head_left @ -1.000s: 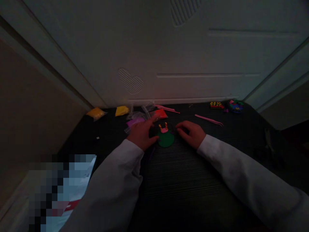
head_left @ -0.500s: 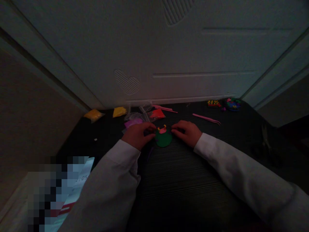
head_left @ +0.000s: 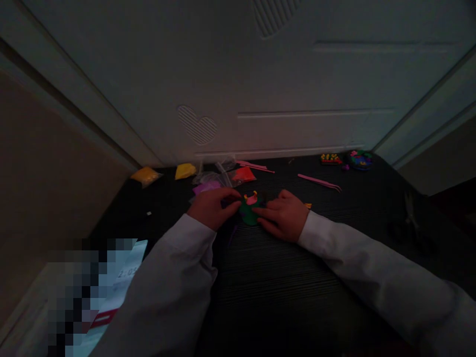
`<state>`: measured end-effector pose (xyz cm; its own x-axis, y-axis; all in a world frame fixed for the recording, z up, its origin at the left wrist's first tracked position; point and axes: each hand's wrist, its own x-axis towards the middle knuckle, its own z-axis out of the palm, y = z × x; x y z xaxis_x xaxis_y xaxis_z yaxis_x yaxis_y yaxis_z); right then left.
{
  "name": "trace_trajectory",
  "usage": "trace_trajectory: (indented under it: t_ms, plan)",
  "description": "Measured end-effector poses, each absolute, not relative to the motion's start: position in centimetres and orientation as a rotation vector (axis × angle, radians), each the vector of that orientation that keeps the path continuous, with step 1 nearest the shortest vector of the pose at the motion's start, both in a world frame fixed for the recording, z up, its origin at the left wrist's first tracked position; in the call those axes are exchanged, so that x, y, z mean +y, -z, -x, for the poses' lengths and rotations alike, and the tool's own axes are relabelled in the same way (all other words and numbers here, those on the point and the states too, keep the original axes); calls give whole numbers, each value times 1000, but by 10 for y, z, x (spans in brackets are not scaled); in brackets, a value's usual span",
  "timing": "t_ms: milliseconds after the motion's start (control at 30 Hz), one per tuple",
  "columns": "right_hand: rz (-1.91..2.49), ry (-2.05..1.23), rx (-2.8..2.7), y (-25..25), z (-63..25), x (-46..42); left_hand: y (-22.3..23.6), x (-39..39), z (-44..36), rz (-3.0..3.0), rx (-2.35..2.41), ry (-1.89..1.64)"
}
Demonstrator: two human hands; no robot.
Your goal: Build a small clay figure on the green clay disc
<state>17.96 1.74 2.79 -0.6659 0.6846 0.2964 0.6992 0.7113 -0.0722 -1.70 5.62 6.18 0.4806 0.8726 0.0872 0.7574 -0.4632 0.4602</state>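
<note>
On the dark table in front of me lies a round green disc (head_left: 250, 218), apparently of modelling clay. A pink piece (head_left: 252, 200) with two small yellow upright bits sits at its far side, and dark purple bits show along its left edge. My left hand (head_left: 213, 207) holds the disc's left edge between curled thumb and fingers. My right hand (head_left: 284, 216) comes from the right with fingers stretched out, the fingertips touching the disc's right part and covering some of it. A thin purple strip (head_left: 232, 235) lies just below my left fingers.
Behind my hands lie packets of orange (head_left: 146, 176), yellow (head_left: 185, 171), purple (head_left: 207, 187) and red (head_left: 244, 174) clay, plus pink tools (head_left: 255, 166). Pink tweezers (head_left: 319, 182), scissors (head_left: 410, 218) and colourful clay pieces (head_left: 359, 160) are at right. A lit screen (head_left: 128, 272) is lower left.
My right hand has moved from the disc's far right edge down and left onto its surface, with fingers straightened. The left hand stays at the disc's left edge.
</note>
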Motion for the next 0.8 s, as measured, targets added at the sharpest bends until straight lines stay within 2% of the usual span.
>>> trace_trajectory:
  t_ms: [433, 800]
  plan:
    - [1167, 19, -2673, -30, -179, 18, -59, 61, 22, -2417, 1221, -445]
    - [1047, 109, -2645, -33, -174, 9, -58, 61, 21, -2443, 1248, -421]
